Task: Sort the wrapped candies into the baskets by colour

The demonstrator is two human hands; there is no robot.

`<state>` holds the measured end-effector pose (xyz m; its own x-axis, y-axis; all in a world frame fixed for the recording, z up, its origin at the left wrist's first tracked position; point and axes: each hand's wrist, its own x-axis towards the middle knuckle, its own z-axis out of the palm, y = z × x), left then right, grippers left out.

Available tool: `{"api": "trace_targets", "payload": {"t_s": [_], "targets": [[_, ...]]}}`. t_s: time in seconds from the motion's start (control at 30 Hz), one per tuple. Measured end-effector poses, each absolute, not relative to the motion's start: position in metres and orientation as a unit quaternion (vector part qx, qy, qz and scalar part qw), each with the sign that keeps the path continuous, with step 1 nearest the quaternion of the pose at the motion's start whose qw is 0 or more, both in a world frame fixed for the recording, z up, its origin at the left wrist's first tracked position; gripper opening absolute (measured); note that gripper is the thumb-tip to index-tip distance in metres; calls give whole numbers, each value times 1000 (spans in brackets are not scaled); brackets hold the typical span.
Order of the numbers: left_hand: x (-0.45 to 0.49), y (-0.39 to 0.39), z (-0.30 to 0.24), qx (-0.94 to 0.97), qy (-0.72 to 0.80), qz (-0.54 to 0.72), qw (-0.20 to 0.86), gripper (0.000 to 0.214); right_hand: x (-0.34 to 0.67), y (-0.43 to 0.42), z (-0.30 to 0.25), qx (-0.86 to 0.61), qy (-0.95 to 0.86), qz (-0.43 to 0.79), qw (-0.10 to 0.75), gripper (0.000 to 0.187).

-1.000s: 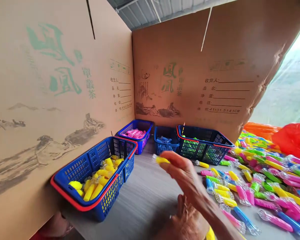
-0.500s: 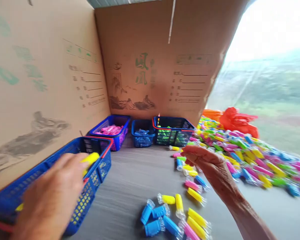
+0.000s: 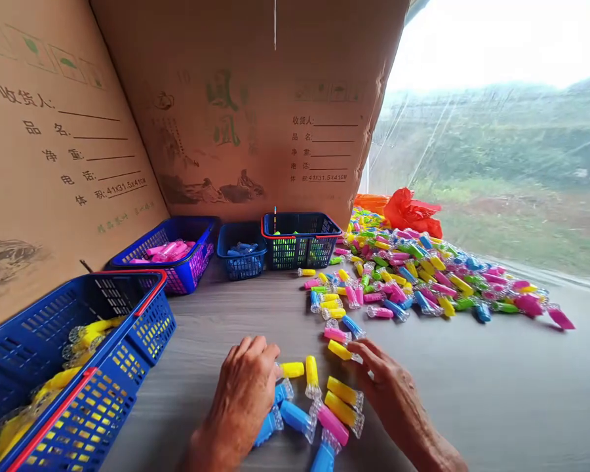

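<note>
My left hand [image 3: 243, 387] lies knuckles up on the grey table [image 3: 472, 393], fingers curled over blue plastic pieces [image 3: 295, 416] and touching a yellow piece [image 3: 292, 370]. My right hand [image 3: 391, 387] rests just right of the cluster, its fingertips on a yellow piece [image 3: 341, 350]. Between the hands lie more yellow pieces [image 3: 343, 400] and a pink piece [image 3: 332, 423]. Whether either hand grips anything is hidden.
A blue basket of yellow pieces [image 3: 78, 367] stands at front left. Further back are a basket of pink pieces [image 3: 177, 252], a small blue basket [image 3: 240, 252] and a green-filled basket [image 3: 299, 241]. A big heap of coloured pieces [image 3: 413, 275] spreads right. Cardboard walls [image 3: 246, 111] enclose left and back.
My left hand left the yellow-piece basket and came down onto the small cluster. My right hand dropped from mid-air to the cluster's right side. The view swung right and down.
</note>
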<state>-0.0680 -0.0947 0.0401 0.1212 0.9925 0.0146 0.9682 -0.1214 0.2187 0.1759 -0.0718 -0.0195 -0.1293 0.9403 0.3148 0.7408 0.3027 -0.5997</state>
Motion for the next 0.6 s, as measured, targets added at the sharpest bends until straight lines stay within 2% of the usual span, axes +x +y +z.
{"api": "trace_targets", "payload": {"t_s": [0.1, 0.23, 0.37, 0.47, 0.6], "targets": [[-64, -86, 31, 749, 652, 62, 101, 23, 173, -69, -26, -581, -751, 104, 298, 25], [-66, -78, 28, 759, 636, 54, 127, 21, 173, -66, -30, -596, -740, 102, 294, 25], [-62, -75, 21, 763, 624, 60, 157, 16, 179, -68, -32, -606, -715, 151, 313, 26], [-55, -79, 18, 760, 624, 64, 171, 15, 190, -66, -40, -638, -667, 197, 332, 35], [-56, -92, 37, 722, 667, 105, 152, 18, 207, -58, -58, -649, -615, 269, 358, 43]]}}
